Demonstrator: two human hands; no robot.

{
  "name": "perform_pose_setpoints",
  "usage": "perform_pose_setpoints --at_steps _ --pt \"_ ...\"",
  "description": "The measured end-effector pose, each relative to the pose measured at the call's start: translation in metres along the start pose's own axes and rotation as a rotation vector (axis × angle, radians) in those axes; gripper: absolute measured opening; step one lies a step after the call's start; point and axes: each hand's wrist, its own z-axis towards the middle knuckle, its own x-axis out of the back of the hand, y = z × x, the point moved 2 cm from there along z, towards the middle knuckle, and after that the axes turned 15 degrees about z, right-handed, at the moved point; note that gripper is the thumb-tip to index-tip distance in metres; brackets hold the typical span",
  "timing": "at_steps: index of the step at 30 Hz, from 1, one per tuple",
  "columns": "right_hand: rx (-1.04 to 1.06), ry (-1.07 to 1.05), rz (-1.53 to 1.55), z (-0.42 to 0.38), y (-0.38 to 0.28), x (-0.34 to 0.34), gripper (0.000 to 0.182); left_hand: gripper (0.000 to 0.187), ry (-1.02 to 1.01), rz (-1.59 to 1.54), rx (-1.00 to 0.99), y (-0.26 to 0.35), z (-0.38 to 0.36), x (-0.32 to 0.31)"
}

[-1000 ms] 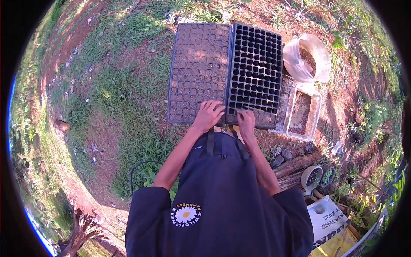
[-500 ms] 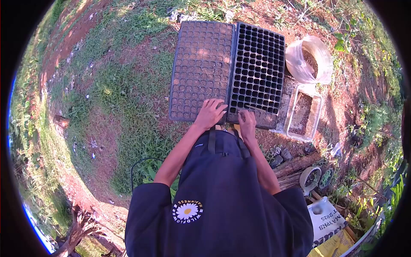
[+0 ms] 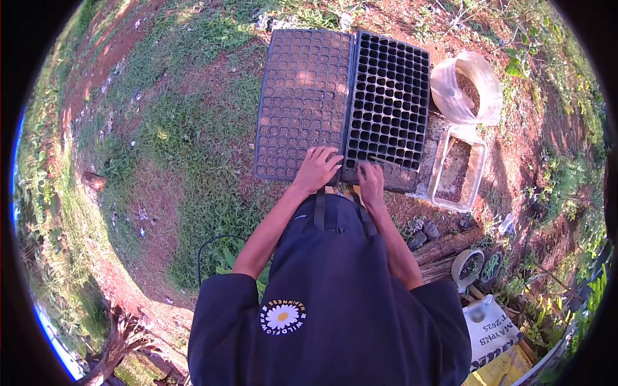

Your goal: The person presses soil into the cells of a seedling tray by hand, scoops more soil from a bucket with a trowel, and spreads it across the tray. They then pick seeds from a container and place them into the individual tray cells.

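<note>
Two black seedling trays lie side by side in front of me. Brown soil fills the cells of the left seedling tray (image 3: 302, 90). The right seedling tray (image 3: 389, 96) has dark hollow cells over most of its length and soil in its nearest rows. My left hand (image 3: 317, 168) rests with fingers spread over the near inner corner of the left tray. At the near end of the right tray, my right hand (image 3: 371, 182) has its fingers bent together over the soil-filled cells; I cannot tell what is between them. A thin stick (image 3: 385, 161) shows just beyond those fingertips.
Right of the trays stand a clear rectangular tub (image 3: 477, 170) with brown material inside and a round translucent ring-shaped container (image 3: 444, 90). Logs (image 3: 444, 248), a grey round pot (image 3: 465, 269) and a printed sack (image 3: 492, 328) lie nearer on the right. Grass (image 3: 187, 148) spreads leftward.
My right hand has shifted slightly at the near end of the right tray, and the thin stick shows more clearly beyond it. My left hand stays in place.
</note>
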Motion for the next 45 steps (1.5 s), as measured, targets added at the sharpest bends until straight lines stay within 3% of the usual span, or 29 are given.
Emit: perform_pose_setpoints --at_steps 21,26,31,32,39,45 --pt "0.113 -0.099 -0.105 -0.012 0.016 -0.006 0.017 0.03 -0.007 -0.006 -0.053 0.006 0.003 -0.006" --pt "-0.046 -0.12 0.047 -0.018 0.01 0.006 0.032 0.03 -0.018 -0.007 -0.097 0.012 0.002 -0.009" --pt "0.042 -0.054 -0.125 -0.015 0.001 0.022 0.04 0.03 -0.067 0.043 -0.158 0.018 0.002 -0.021" --pt "0.036 -0.073 -0.231 -0.013 -0.003 0.025 0.042 0.035 -0.076 0.065 -0.176 0.02 0.002 -0.023" --pt "0.041 -0.154 -0.228 -0.018 -0.004 0.021 0.046 0.062 -0.183 0.235 -0.163 0.027 0.008 -0.026" --pt "0.053 -0.171 -0.248 -0.027 0.008 0.021 0.049 0.065 -0.21 0.235 -0.19 0.029 0.008 -0.028"
